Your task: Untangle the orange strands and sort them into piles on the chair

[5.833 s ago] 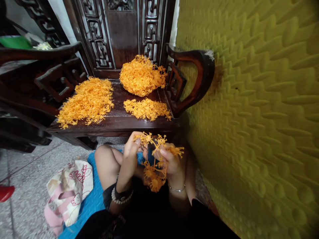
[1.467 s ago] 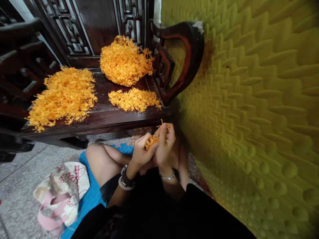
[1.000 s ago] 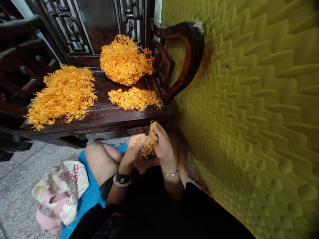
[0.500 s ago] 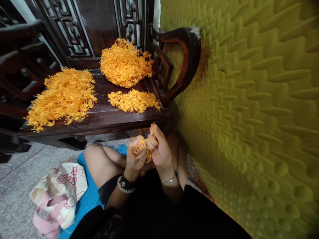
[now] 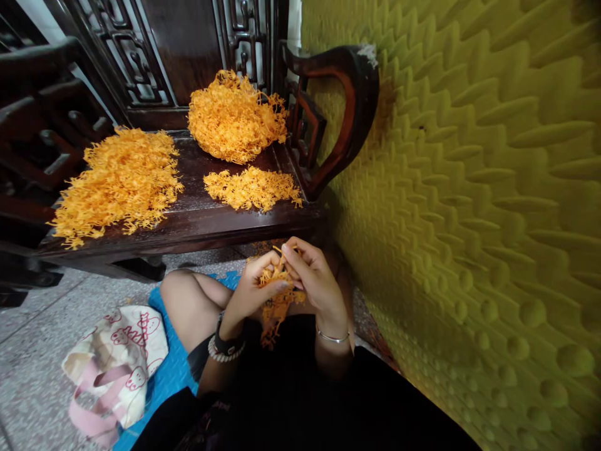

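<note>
My left hand (image 5: pixel 258 282) is closed around a small bunch of thin, branching orange pieces (image 5: pixel 275 275). Close against it, my right hand (image 5: pixel 312 272) pinches one slim orange strand (image 5: pixel 278 250) between thumb and finger. More loose orange pieces (image 5: pixel 277 310) lie in my lap beneath both hands. On the dark wooden bench (image 5: pixel 188 219) in front of me are a wide orange heap (image 5: pixel 122 181) at the left, a tall rounded heap (image 5: pixel 237 119) at the back and a smaller flat heap (image 5: pixel 253 188) near the front edge. The exact kind of the orange pieces is unclear.
A curved armrest (image 5: pixel 359 106) closes off the bench's right end. Beyond it rises a yellow-green embossed wall (image 5: pixel 460 188). On the floor at left a white cloth bag (image 5: pixel 136 351) with pink handles rests partly on a blue mat (image 5: pixel 178 357).
My right hand has turned and come down slightly, its thumb now toward the left hand. My left hand has rotated inward, and more orange pieces in my lap are visible.
</note>
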### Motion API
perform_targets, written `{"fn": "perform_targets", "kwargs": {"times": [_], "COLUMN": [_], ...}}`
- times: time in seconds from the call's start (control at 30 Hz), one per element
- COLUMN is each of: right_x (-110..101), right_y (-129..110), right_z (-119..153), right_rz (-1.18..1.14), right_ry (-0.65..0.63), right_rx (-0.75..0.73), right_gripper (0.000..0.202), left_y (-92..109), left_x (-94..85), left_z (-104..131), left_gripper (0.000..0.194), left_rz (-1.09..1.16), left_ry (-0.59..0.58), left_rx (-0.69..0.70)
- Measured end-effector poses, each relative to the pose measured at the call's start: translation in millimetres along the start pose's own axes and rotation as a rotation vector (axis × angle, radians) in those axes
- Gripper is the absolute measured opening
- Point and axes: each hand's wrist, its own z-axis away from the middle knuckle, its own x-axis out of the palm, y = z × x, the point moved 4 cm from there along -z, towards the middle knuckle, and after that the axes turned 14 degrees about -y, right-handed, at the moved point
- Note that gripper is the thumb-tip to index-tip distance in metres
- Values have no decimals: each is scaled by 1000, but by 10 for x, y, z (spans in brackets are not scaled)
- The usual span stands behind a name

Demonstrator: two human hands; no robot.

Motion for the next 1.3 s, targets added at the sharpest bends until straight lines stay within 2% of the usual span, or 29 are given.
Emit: {"fn": "perform_targets", "kwargs": {"times": [0.1,0.2,0.27,0.33,0.4,0.5,0.6,0.67,0.73,0.8,0.83,0.9,1.0,1.07,1.17,1.23,1.3], "right_x": [-53,-69,-67,-60,-23,83,160,209,270,314,323,330,357,364,360,349,310], "right_y": [55,143,211,260,274,232,164,160,192,226,240,265,271,255,236,234,245], "right_z": [-23,-27,-8,19,47,85,145,194,240,267,268,246,185,144,98,77,63], "right_rz": [57,4,-37,-48,-33,0,33,-9,-120,-220,-255,-323,-505,-598,-615,-583,-499], "right_ry": [33,-62,-103,-73,-40,-59,-62,-125,-248,-340,-355,-348,-355,-337,-285,-238,-148], "right_rx": [0,23,57,73,70,61,65,105,156,171,165,154,124,91,76,72,56], "right_gripper": [27,25,24,25,25,26,25,26,32,37,39,41,51,56,55,54,50], "left_y": [65,129,147,153,164,199,213,175,146,147,151,150,156,176,196,179,159], "left_x": [-44,-127,-192,-236,-244,-213,-179,-127,-28,76,117,178,197,179,152,109,22], "left_z": [-15,11,43,75,103,159,261,311,329,317,298,233,113,46,-10,8,76], "left_gripper": [25,24,26,30,33,38,40,40,42,45,47,50,56,57,55,54,51], "left_rz": [-184,-290,-322,-366,-429,-488,-334,-68,208,427,520,698,900,979,991,896,660], "left_ry": [-62,-24,69,186,306,491,628,569,414,285,257,249,344,409,446,511,624], "left_rx": [-36,8,40,64,87,103,70,-1,-48,-42,-30,-32,-68,-83,-80,-34,32]}}
